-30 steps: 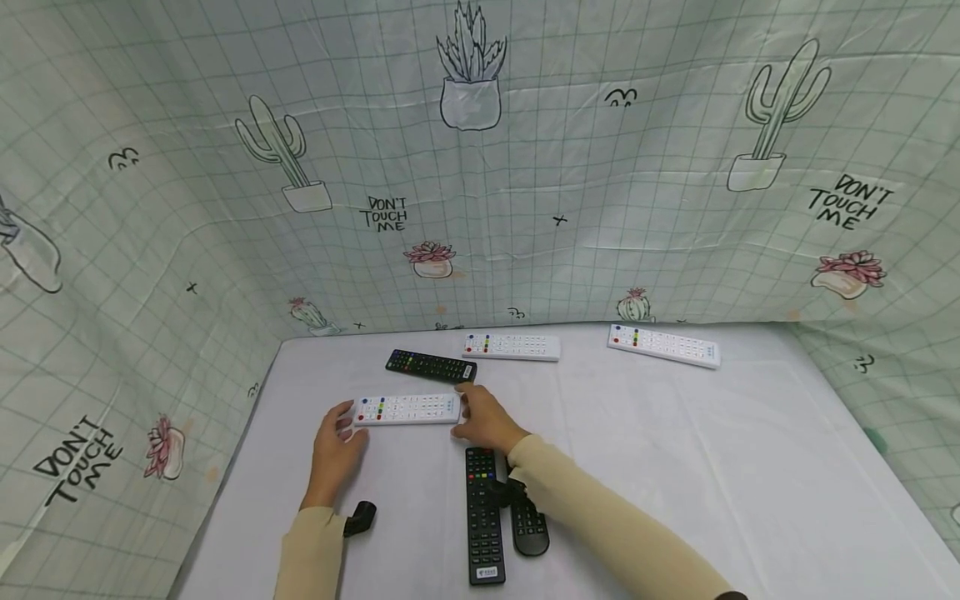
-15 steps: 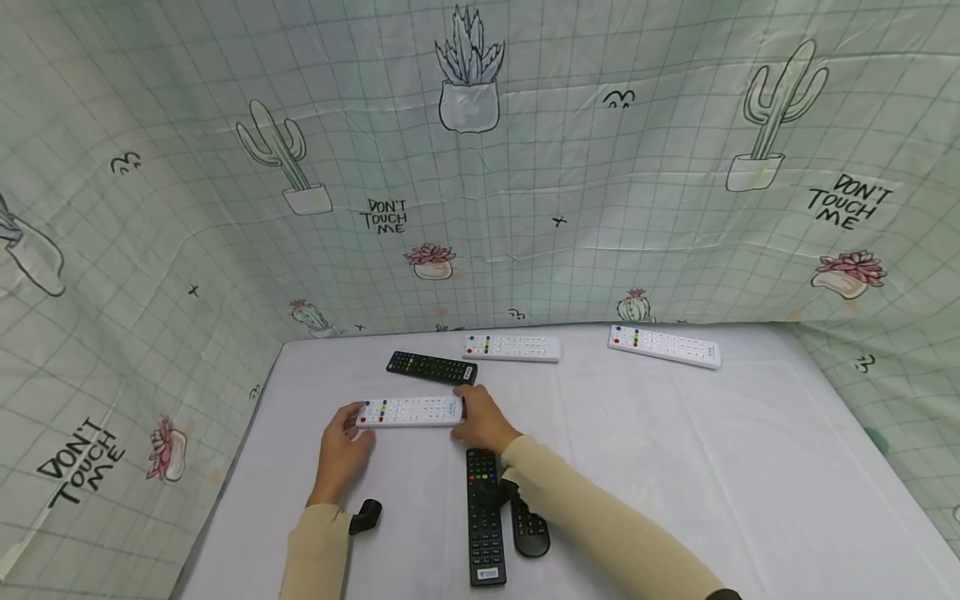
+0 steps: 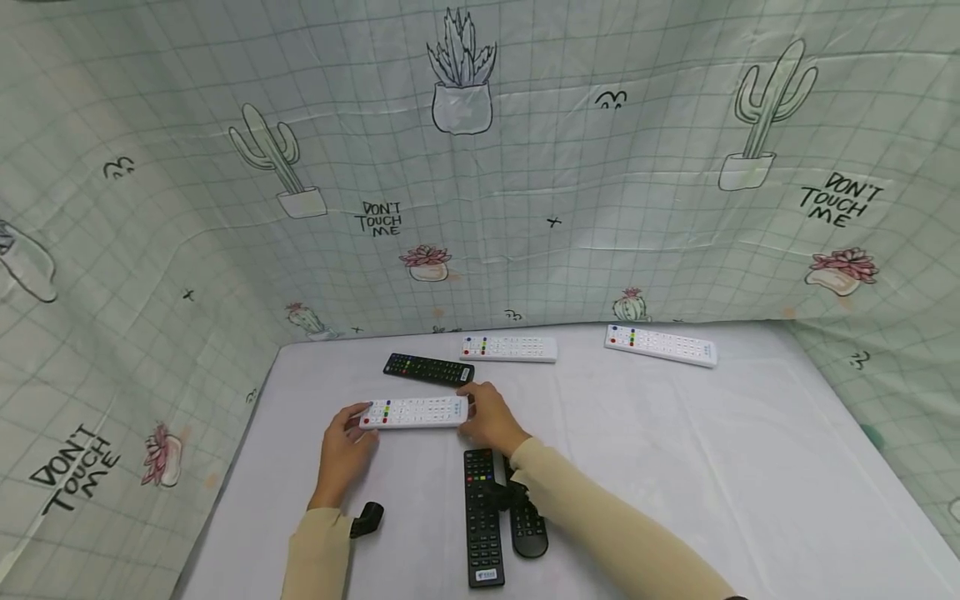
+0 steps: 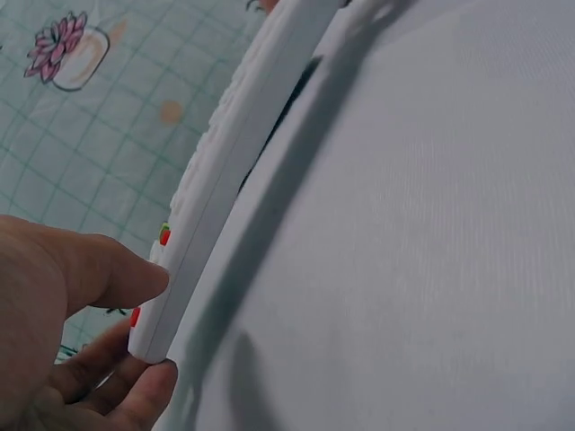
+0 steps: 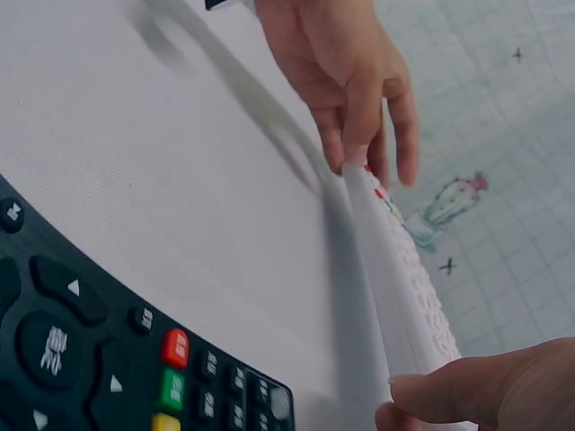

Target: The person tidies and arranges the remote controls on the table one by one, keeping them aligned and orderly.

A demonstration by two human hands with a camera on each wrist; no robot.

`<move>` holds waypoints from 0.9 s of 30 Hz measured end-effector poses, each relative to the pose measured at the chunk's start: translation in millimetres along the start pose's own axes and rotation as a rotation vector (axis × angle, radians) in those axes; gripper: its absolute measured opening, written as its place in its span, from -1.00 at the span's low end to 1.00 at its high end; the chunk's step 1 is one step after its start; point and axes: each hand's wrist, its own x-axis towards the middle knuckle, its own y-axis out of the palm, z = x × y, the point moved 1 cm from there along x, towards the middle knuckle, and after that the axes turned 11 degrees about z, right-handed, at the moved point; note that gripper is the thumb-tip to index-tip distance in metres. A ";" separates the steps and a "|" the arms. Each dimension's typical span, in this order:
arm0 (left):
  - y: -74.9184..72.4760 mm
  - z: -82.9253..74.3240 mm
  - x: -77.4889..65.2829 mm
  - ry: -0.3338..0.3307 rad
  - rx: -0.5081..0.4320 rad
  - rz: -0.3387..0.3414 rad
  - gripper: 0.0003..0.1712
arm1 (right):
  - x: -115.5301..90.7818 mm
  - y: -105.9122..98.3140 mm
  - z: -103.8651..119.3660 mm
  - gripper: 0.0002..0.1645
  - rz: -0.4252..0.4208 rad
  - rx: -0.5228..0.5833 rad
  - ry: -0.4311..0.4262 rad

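A white remote control (image 3: 416, 412) with coloured buttons is held level by both hands, one at each end. My left hand (image 3: 343, 457) pinches its left end; in the left wrist view the thumb (image 4: 135, 274) lies on the near edge and fingertips sit under the end. My right hand (image 3: 492, 418) grips the other end, its thumb (image 5: 431, 395) against the side in the right wrist view. A shadow runs beside the remote on the cloth. Below my right hand and sleeve lie a long black remote (image 3: 483, 529) and a rounded black remote (image 3: 529, 533), partly covered by the wrist camera.
Just behind the held remote lies a small black remote (image 3: 427, 369). Farther back are a white remote (image 3: 508, 349) and, to the right, another white remote (image 3: 660, 346). A patterned cloth wall (image 3: 555, 267) closes off the back and sides of the white table (image 3: 675, 458).
My left hand has moved right and closed onto the remote's left end. The white remote has shifted slightly right, with my right hand staying at its right end.
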 end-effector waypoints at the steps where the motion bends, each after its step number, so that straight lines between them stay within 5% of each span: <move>1: 1.0 -1.1 0.4 0.007 -0.001 0.001 -0.38 | -1.5 -1.7 -0.7 -0.26 -0.005 0.000 -0.005; 11: 14.6 -9.8 4.2 0.057 0.012 0.014 -0.36 | -18.8 -16.4 -15.2 -0.28 -0.047 0.041 -0.016; 27: 48.8 -33.2 6.0 0.068 0.048 0.156 -0.26 | -67.8 -42.9 -40.5 -0.31 -0.136 0.079 0.006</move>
